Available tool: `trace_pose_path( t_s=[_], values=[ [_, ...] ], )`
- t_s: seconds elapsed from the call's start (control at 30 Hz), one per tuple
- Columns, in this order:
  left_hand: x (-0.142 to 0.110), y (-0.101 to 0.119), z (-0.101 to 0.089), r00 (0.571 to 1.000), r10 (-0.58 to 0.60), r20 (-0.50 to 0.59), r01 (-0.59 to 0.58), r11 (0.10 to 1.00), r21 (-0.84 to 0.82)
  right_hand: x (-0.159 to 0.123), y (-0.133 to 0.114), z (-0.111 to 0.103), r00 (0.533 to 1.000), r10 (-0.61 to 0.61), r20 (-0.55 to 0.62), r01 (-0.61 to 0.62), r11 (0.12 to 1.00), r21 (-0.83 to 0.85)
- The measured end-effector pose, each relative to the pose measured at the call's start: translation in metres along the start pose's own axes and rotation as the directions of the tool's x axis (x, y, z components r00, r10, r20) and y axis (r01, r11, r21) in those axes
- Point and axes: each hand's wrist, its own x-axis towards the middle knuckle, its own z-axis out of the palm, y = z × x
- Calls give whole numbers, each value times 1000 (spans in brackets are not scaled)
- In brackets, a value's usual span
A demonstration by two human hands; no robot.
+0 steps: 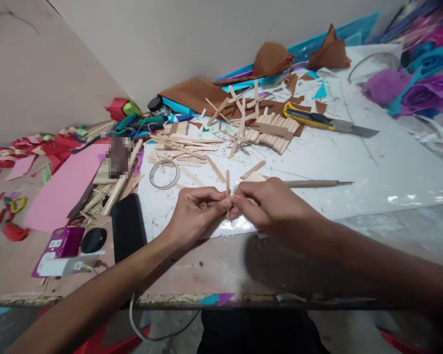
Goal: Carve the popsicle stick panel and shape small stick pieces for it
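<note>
Sticks [273, 129] litter a white sheet [372, 167] on the table [214, 275] beside pale walls [192, 44].

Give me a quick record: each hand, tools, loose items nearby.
Left hand: pinching a thin wooden stick
Right hand: fingertips at that stick; grip unclear
Utility knife: yellow, blade exposed, beyond the right hand
Pointed tool: wooden handle, on the white sheet
Tape roll: near loose sticks
Phone: dark, left of both hands

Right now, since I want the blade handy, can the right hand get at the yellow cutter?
Probably yes: the yellow cutter lies uncovered beyond the right hand, though that hand is busy at a wooden stick.
</note>
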Motion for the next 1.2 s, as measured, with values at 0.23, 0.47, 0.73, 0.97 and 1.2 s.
trace_pose_path(
  t_s=[0.23,0.47,0.73,0.97,1.2],
  values=[
    [-1,1,5,1000,1,-27,-1,1000,0,0,-2,-1,1000,6,16,-6,1000,-13],
    [-2,4,7,998,34,-44,-32,999,29,2,-7,-3,995,-16,97,45,952,-303],
    [3,0,-3,1000,-15,-8,14,996,-93,5,9,-12,966,-257,-6,254,958,-134],
    [6,0,-7,1000,-12,28,16,990,-143,6,1,-14,977,-212,-21,212,977,26],
    [1,-7,-12,991,125,53,-128,990,63,3,8,-1,993,-111,31,115,971,-210]
  ],
)
